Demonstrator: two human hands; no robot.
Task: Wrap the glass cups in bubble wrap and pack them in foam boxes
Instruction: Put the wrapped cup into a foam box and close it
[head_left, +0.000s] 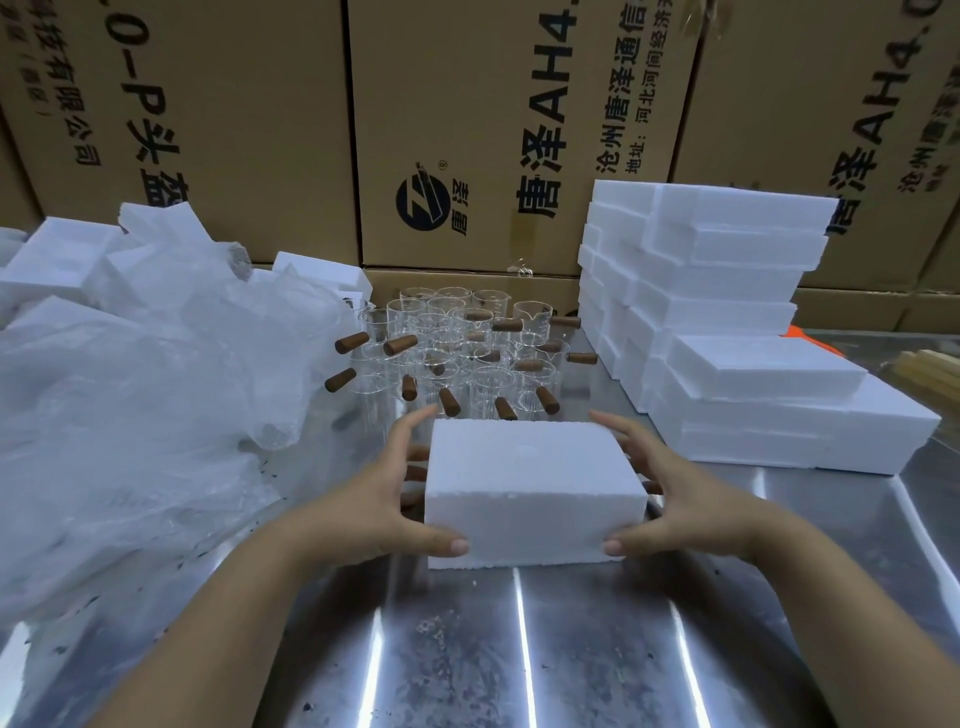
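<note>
A closed white foam box (535, 488) sits on the steel table (519, 649) in the middle of the head view. My left hand (400, 493) grips its left end, thumb on the front face and fingers round the far side. My right hand (680, 493) grips the right end the same way. Behind the box stands a cluster of several clear glass cups (467, 358) with brown wooden handles. What the box holds is hidden.
A heap of clear plastic wrap (135, 415) covers the left of the table, with foam pieces (57, 265) behind it. Stacks of white foam boxes (727, 322) fill the right. Tall cardboard cartons (493, 130) wall off the back.
</note>
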